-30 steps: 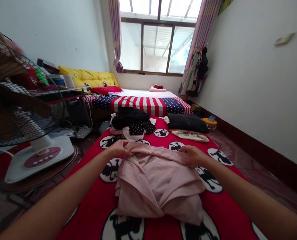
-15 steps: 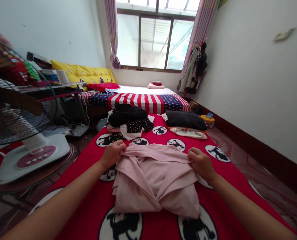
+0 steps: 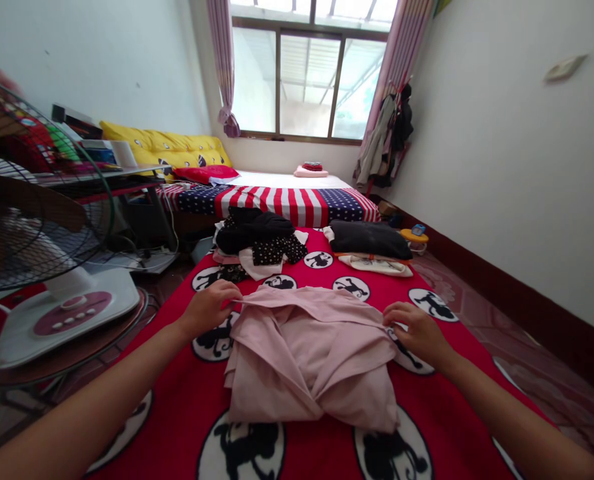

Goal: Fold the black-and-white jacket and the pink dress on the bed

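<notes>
A folded pink top (image 3: 311, 353) lies on the red bedspread (image 3: 171, 407), its front panels crossing in a V. At its upper left corner, my left hand (image 3: 213, 308) pinches the edge of the cloth, which is drawn out to a point at the fingertips. My right hand (image 3: 414, 331) is just off the upper right corner, with thumb and fingers apart and nothing visible between them. Beyond the top, a pile of black and patterned clothes (image 3: 259, 240) is on the left and a stack of folded clothes (image 3: 369, 241) on the right.
An electric fan (image 3: 67, 303) stands on a round stool at the left, beside a cluttered desk (image 3: 121, 172). A second bed with a flag-patterned cover (image 3: 277, 203) lies under the window. Clothes (image 3: 384, 140) hang in the far right corner. A yellow stool (image 3: 415, 237) is near the right wall.
My right hand has let go of the top's upper right corner and moved slightly outward, its fingers opening. My left hand has shifted left, pulling the corner out a little.
</notes>
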Motion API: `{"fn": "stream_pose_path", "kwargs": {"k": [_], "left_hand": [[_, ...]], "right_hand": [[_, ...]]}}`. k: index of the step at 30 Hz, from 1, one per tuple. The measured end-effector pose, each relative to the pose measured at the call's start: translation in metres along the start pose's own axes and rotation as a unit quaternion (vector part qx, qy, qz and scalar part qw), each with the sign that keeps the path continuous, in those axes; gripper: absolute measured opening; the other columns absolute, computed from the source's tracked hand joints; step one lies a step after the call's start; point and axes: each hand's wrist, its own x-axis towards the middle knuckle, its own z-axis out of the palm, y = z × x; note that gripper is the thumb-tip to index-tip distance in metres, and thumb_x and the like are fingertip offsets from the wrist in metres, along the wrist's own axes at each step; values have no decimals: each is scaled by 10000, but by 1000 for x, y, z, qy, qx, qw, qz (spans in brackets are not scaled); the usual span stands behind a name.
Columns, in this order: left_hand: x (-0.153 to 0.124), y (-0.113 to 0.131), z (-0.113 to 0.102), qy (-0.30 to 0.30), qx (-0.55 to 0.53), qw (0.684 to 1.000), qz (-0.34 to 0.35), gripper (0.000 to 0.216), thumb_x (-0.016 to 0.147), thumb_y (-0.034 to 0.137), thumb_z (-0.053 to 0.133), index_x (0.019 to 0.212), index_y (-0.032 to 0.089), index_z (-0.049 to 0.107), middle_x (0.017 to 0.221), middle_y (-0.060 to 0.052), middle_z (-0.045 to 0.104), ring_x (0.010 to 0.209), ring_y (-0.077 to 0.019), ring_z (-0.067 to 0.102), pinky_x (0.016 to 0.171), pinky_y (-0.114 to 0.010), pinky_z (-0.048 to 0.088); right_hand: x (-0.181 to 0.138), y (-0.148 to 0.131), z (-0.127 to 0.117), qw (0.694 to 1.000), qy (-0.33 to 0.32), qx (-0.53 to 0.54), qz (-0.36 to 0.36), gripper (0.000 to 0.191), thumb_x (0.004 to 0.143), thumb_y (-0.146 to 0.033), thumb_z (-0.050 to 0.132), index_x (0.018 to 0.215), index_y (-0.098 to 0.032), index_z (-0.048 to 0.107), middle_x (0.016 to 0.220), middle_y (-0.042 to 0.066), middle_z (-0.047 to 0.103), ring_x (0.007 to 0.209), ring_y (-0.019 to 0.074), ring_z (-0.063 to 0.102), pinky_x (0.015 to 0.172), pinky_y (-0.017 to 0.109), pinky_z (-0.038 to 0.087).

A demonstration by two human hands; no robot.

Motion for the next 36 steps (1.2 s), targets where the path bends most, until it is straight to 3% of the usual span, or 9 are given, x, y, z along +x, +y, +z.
{"fn": "stream_pose_path", "kwargs": {"k": [4, 7, 11, 14, 16, 21, 28, 31, 36], "left_hand": [[25, 35, -2, 63, -103, 992, -25, 238, 698, 102, 478, 716, 202, 693, 997, -46, 691, 971, -200, 617, 927, -324, 455], [53, 83, 17, 72, -187, 979, -38, 282, 820, 176, 449, 908, 168, 716, 1035, -74, 708, 1002, -198, 635, 945, -310, 454], [61, 114, 55, -105, -161, 981, -14, 466, 911, 424, 463, 1312, 206, 556, 1390, -90, 532, 1301, -248, 462, 1093, -379, 327], [36, 96, 67, -240, -107, 965, 8, 514, 944, 495, 388, 1402, 272, 451, 1529, -44, 328, 1431, -243, 241, 1172, -430, 151], [14, 78, 63, -262, -97, 960, 9, 501, 966, 503, 324, 1412, 302, 431, 1561, -13, 233, 1452, -227, 162, 1185, -422, 99], [-19, 62, 49, -217, -96, 971, -3, 464, 973, 499, 311, 1382, 345, 466, 1554, 7, 260, 1441, -222, 211, 1186, -424, 134], [-40, 54, 43, -187, -124, 974, -36, 490, 944, 502, 386, 1399, 331, 444, 1525, -15, 334, 1419, -247, 274, 1168, -478, 187], [-53, 41, 31, -120, -172, 973, -98, 471, 923, 514, 402, 1269, 267, 606, 1414, -42, 508, 1323, -250, 443, 1122, -414, 316], [-61, 28, 12, 32, -195, 953, -228, 462, 862, 551, 456, 917, 192, 741, 956, -69, 745, 909, -249, 683, 797, -329, 539]], "right_hand": [[24, -27, -1, 992, 91, 56, 62, 221, 702, -103, 499, 684, -236, 674, 903, 34, 698, 884, 202, 630, 849, 338, 465], [54, -70, 18, 986, 120, 106, 52, 200, 814, -201, 515, 873, -225, 705, 946, 54, 708, 935, 209, 634, 880, 341, 469], [67, -104, 54, 999, -46, 26, -11, 404, 891, -440, 515, 1249, -274, 604, 1333, 75, 573, 1249, 277, 485, 1067, 471, 326], [46, -88, 68, 982, -181, -58, 3, 542, 931, -553, 375, 1415, -314, 425, 1531, 51, 329, 1424, 292, 231, 1127, 559, 175], [27, -67, 69, 973, -213, -79, 45, 557, 958, -550, 265, 1462, -320, 329, 1576, 28, 198, 1454, 265, 126, 1132, 569, 165], [-9, -35, 64, 970, -184, -101, 123, 538, 965, -526, 232, 1475, -358, 273, 1589, 4, 124, 1451, 281, 136, 1105, 591, 224], [-49, -16, 50, 978, -135, -74, 140, 522, 948, -512, 295, 1435, -340, 375, 1536, 34, 312, 1421, 265, 253, 1103, 585, 249], [-64, -8, 36, 980, -117, -33, 160, 522, 911, -554, 359, 1347, -311, 512, 1479, 57, 419, 1386, 293, 331, 1086, 567, 310], [-53, -37, 19, 988, 76, -7, 135, 421, 911, -485, 413, 1116, -198, 644, 1329, 133, 551, 1267, 273, 483, 1053, 455, 399]]}}
